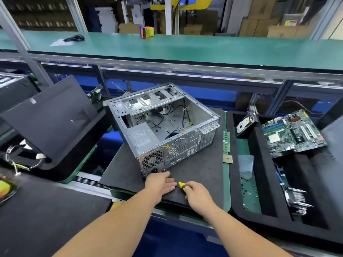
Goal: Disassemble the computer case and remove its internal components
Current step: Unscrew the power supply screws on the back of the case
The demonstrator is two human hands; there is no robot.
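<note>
Right hand gripping yellow screwdriver, left hand flat (labels unreadable).

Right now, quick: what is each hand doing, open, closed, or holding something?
Left hand: open, fingers fairly straight, resting at the rear corner of the computer case.
Right hand: closed in a grip on the yellow-handled screwdriver.

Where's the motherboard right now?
In the head view, the motherboard lies far right in the black foam tray, just right of the hard drive.
</note>
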